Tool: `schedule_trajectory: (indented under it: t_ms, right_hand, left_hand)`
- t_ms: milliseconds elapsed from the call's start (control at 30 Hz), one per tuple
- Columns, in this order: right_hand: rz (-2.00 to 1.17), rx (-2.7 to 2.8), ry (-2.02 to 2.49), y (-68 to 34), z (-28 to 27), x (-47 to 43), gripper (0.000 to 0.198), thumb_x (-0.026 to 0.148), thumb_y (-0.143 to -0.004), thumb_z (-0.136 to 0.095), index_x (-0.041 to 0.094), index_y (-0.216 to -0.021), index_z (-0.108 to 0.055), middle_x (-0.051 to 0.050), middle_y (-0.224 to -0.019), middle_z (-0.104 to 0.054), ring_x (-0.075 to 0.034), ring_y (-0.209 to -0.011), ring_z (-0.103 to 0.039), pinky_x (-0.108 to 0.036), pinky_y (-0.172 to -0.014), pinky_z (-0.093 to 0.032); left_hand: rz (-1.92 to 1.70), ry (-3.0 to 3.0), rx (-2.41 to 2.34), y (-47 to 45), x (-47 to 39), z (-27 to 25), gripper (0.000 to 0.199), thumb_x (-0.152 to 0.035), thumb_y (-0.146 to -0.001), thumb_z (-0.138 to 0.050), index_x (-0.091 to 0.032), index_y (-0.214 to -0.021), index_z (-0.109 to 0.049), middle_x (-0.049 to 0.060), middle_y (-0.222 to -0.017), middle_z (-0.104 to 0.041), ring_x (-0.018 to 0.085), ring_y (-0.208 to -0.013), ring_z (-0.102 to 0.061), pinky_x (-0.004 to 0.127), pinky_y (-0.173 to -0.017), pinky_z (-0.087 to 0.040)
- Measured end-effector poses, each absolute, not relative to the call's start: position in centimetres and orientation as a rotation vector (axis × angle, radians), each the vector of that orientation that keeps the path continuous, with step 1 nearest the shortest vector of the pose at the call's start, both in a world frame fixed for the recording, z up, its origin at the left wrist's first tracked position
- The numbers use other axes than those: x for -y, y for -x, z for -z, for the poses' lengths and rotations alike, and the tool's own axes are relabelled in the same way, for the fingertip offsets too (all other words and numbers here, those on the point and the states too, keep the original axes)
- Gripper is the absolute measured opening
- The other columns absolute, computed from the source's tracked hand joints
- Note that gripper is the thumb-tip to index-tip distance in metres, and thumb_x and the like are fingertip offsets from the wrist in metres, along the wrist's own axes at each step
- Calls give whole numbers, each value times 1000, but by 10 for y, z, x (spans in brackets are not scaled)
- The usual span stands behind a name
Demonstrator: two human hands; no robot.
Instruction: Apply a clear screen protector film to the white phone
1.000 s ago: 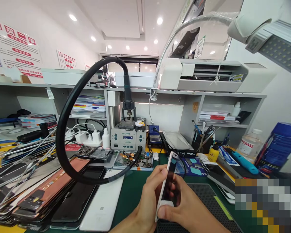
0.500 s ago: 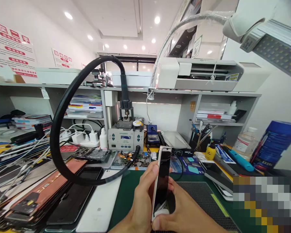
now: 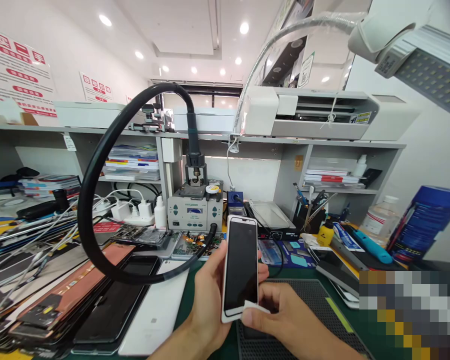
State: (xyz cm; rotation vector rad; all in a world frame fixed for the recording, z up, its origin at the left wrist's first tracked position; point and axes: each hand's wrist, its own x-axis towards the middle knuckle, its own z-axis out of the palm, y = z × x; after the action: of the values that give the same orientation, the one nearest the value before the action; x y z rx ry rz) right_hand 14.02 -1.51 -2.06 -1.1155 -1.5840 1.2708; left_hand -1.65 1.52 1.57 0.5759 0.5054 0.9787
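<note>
A white-framed smartphone (image 3: 242, 265) with a dark screen is held upright, tilted back, its screen facing me. My left hand (image 3: 210, 290) is closed around its left side and back, with some fingertips showing past the right edge. My right hand (image 3: 277, 310) pinches a small white piece, like a wipe or tissue (image 3: 255, 306), against the phone's lower right corner. Below the hands lies a dark ridged mat (image 3: 303, 300), and a dark flat item on it is mostly hidden.
A thick black hose (image 3: 88, 200) loops from the hot air station (image 3: 195, 212) on the left. Stacked phone parts (image 3: 78, 280) and a white tablet-like panel (image 3: 153, 315) lie left. Phones (image 3: 337, 272), a yellow bottle (image 3: 325, 233) and a blue canister (image 3: 427, 220) are right.
The phone has turned from nearly edge-on to show its screen more fully, and moved slightly left. My right hand with the white piece has shifted to the lower right corner.
</note>
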Motion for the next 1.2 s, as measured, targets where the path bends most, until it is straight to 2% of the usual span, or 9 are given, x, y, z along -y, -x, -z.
schedule_trajectory:
  t_ms: [67, 167, 333, 500, 733, 967, 1100, 1200]
  right_hand:
    - [-1297, 1606, 1129, -143, 16, 16, 36, 49, -80, -76, 13, -76, -70, 1, -68, -57, -13, -66, -46, -24, -61, -33]
    - [-1359, 1669, 1149, -148, 7, 19, 40, 51, -85, -69, 13, -72, -71, -2, -70, -64, -14, -66, -52, -25, -61, -36]
    - [-1483, 1703, 1133, -157, -2, 21, 43, 52, -87, -66, 12, -77, -75, -7, -73, -71, -15, -68, -59, -25, -61, -38]
    - [-1518, 1641, 1147, -158, -1, 19, 44, 53, -85, -68, 12, -73, -75, -7, -70, -72, -14, -63, -57, -25, -61, -38]
    - [-1359, 1718, 1199, -156, -1, 17, 56, 60, -90, -58, 13, -66, -73, -7, -65, -71, -13, -57, -53, -26, -58, -38]
    - [-1237, 1506, 1310, -165, 0, 12, 52, 64, -83, -64, 16, -64, -61, -3, -60, -67, -13, -55, -54, -25, -55, -38]
    - [-1153, 1431, 1342, -168, 0, 9, 49, 62, -83, -66, 19, -63, -54, 0, -59, -64, -13, -55, -55, -24, -54, -39]
    - [-1122, 1389, 1329, -169, 0, 8, 48, 62, -83, -66, 19, -66, -54, 1, -60, -62, -13, -56, -55, -25, -54, -40]
  left_hand:
    - [-995, -567, -507, 18, -19, -18, 62, -53, -91, -52, 1, -112, -71, 22, -104, -74, 34, -97, -70, 43, -94, -53]
    - [-958, -565, -493, 19, -25, -20, 61, -53, -94, -48, 1, -113, -71, 22, -112, -72, 34, -97, -70, 45, -95, -53]
    - [-854, -590, -478, 21, -31, -20, 63, -54, -96, -43, -1, -114, -70, 21, -112, -72, 28, -85, -71, 39, -84, -56]
    - [-807, -616, -454, 21, -30, -21, 61, -55, -97, -42, -4, -114, -70, 21, -113, -72, 27, -84, -71, 35, -76, -56]
    - [-795, -602, -440, 22, -29, -22, 58, -55, -96, -45, -6, -112, -71, 19, -110, -73, 27, -90, -71, 32, -78, -53]
    - [-761, -644, -392, 22, -23, -24, 50, -49, -95, -50, -8, -114, -70, 15, -102, -75, 28, -94, -70, 34, -84, -52]
    - [-743, -641, -413, 22, -21, -24, 45, -46, -95, -53, -9, -115, -70, 13, -99, -76, 28, -93, -71, 36, -90, -51]
    - [-735, -645, -439, 21, -21, -23, 45, -47, -95, -54, -10, -115, -70, 13, -95, -77, 29, -91, -72, 38, -90, -51]
